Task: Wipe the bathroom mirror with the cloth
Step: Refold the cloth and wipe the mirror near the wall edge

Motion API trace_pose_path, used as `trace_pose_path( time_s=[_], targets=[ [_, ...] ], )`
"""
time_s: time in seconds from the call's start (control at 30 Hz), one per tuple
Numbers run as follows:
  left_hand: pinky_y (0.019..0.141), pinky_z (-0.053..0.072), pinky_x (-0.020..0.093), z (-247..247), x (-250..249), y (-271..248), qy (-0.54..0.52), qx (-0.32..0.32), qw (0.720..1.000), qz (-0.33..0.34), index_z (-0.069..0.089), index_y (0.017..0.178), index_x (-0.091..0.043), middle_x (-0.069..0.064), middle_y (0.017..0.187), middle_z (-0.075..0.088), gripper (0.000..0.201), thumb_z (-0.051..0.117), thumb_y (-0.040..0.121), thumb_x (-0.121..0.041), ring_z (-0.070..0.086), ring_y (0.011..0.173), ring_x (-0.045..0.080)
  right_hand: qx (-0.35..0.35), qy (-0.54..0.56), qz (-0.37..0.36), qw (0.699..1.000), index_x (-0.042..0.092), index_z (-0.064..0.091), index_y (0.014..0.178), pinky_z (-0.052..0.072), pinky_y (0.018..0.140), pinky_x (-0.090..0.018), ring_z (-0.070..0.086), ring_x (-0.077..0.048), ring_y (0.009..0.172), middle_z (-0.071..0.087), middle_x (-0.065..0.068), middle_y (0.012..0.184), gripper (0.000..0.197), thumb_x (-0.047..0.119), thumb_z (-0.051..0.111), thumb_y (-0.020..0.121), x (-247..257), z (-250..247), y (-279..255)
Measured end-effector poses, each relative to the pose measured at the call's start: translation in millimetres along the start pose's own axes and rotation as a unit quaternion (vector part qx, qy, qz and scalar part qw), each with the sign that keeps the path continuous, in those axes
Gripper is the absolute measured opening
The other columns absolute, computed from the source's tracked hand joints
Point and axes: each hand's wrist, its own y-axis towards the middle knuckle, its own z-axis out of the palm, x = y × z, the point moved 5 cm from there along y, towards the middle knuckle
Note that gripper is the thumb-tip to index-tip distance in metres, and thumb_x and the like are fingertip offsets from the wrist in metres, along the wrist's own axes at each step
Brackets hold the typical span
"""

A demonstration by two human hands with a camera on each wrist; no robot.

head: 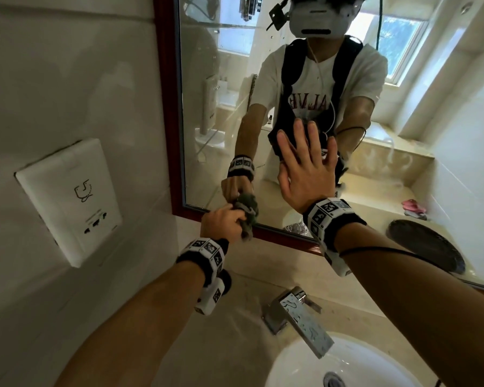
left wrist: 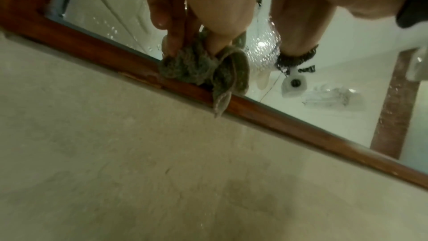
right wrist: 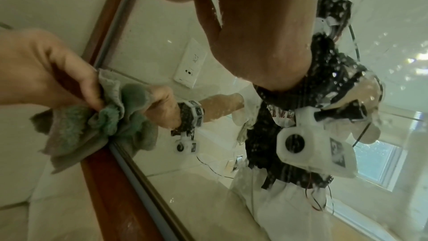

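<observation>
Above a wet sink (head: 296, 367), the left hand (head: 221, 223) grips a bunched cloth (head: 246, 219) against the mirror's (head: 221, 121) lower frame while the right hand (head: 305, 169) presses flat, fingers spread, on the glass.

A white wall socket panel (head: 67, 202) sits on the tiled wall at nine o'clock in the head view. At five o'clock a wet chrome faucet (head: 299, 317) leans over the white sink (head: 380, 367), with its drain (head: 333, 379) at the lower edge, all set in the beige stone tabletop (head: 235, 344).
</observation>
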Motion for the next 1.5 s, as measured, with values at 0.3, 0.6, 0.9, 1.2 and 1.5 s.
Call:
trace_pose_path(
  time_s=[0.3,0.6,0.9,1.2,1.5],
  targets=[
    [0.062,0.052,0.03,-97,-23,55,-0.044,-0.14,0.989,0.004,0.073,0.097,-0.023,0.002,0.093,0.07,0.024,0.067,0.079,-0.008,0.062,0.072,0.024,-0.005,-0.005,-0.001,1.0,0.026,0.02,0.154,0.015,0.115,-0.057,0.015,-0.028,0.148,0.017,-0.005,0.161,0.06,0.036,0.035,0.097,1,0,0],
    [0.046,0.048,0.031,-78,-17,44,-0.033,-0.136,0.99,0.015,0.071,0.084,-0.023,0.0,0.08,0.066,0.019,0.064,0.073,-0.009,0.059,0.063,0.025,0.029,-0.003,0.011,1.0,0.026,0.017,0.155,0.007,0.114,-0.062,0.007,-0.029,0.149,0.01,-0.007,0.162,0.068,0.052,0.036,0.095,4,5,-3],
    [0.039,0.039,0.026,-9,5,-1,-0.017,-0.021,1.0,0.002,0.071,0.072,-0.024,0.002,0.066,0.063,0.016,0.055,0.071,-0.021,0.056,0.052,0.03,0.052,-0.021,-0.024,0.998,0.034,0.014,0.154,-0.002,0.111,-0.064,0.004,-0.037,0.147,0.002,-0.008,0.161,0.081,0.072,0.04,0.087,4,12,-9],
    [0.052,0.035,0.026,-41,17,15,0.015,-0.013,0.999,-0.042,0.072,0.081,-0.021,0.003,0.079,0.067,0.018,0.062,0.074,-0.008,0.06,0.066,0.031,0.068,-0.028,-0.02,0.997,0.033,0.008,0.155,0.004,0.111,-0.068,0.004,-0.039,0.147,0.003,-0.011,0.162,0.086,0.071,0.045,0.086,7,10,-9],
    [0.057,0.042,0.028,-129,-5,75,-0.01,-0.14,0.989,-0.035,0.071,0.093,-0.024,0.004,0.093,0.069,0.023,0.061,0.079,-0.009,0.061,0.073,0.03,0.055,-0.02,0.007,0.998,0.03,0.015,0.155,0.01,0.109,-0.071,0.007,-0.04,0.146,0.009,-0.014,0.161,0.073,0.058,0.043,0.093,18,19,-20]
  ],
)
